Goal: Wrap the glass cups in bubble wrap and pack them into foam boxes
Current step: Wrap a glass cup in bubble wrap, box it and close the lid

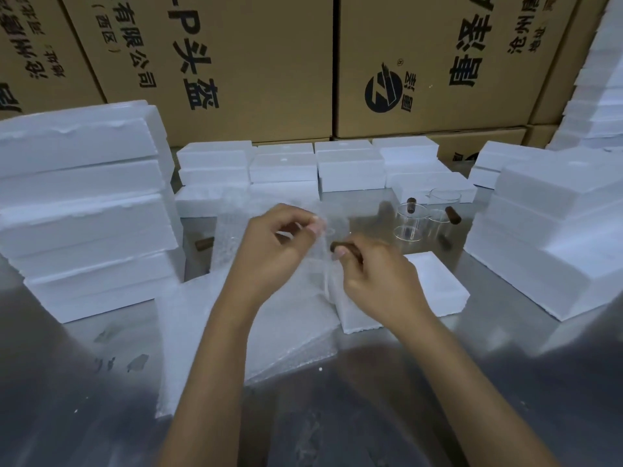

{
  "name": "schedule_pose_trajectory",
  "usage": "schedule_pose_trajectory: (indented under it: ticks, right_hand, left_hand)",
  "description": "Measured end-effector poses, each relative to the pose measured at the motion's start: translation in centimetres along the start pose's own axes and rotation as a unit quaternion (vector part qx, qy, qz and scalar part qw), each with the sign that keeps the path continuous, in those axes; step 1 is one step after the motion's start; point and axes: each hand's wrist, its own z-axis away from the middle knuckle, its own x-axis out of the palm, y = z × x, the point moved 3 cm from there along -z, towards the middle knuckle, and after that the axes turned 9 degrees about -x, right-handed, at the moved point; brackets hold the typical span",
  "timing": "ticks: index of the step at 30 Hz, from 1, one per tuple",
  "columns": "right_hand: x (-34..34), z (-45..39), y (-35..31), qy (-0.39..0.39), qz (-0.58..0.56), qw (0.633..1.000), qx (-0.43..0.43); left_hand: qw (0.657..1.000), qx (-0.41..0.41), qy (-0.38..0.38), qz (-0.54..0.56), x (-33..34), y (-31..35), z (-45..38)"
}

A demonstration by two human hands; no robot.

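Your left hand pinches the bubble wrap at its top edge; your right hand is closed on the brown handle of a glass cup, mid-worktop. This cup is partly wrapped, I judge. Two bare glass cups wait toward the far right edge. One foam box sits just beside your right hand; closed boxes are stacked along the far and side edges.

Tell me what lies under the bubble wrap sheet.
Under the bubble wrap sheet I see the steel table and a foam box edge. Anything else under it is hidden.
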Motion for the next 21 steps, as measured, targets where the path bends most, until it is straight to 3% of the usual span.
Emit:
schedule_pose_trajectory:
  ticks: [4,8,10,13,14,18,21]
  right_hand:
    - [-0.2,-0.4,1.4,0.035,-0.209,0.970,0.121]
    - [-0.4,-0.2,1.9,0.023,-0.505,0.832,0.227]
    - [-0.3,-0.3,1.9,0.008,-0.574,0.783,0.240]
    - [-0.3,-0.3,1.9,-0.026,-0.586,0.779,0.222]
    - [-0.3,-0.2,1.8,-0.042,-0.584,0.782,0.213]
    - [-0.2,-0.1,1.0,-0.076,-0.595,0.781,0.174]
    - [-0.1,-0.2,0.6,-0.061,-0.580,0.796,0.160]
  left_hand:
    - [0.997,0.023,-0.078,0.011,3.2,1.4,1.2]
    - [0.991,0.013,-0.082,0.106,3.2,1.7,1.4]
    - [0.987,0.022,0.008,0.160,2.2,1.8,1.4]
    - [0.970,0.044,0.228,0.067,0.3,1.0,1.2]
    - [0.966,0.034,0.252,0.041,0.0,0.4,1.0]
    - [0.975,-0.117,0.122,0.146,0.0,-1.9,-0.1]
    - [0.964,-0.164,0.102,0.180,0.3,-2.6,-0.1]
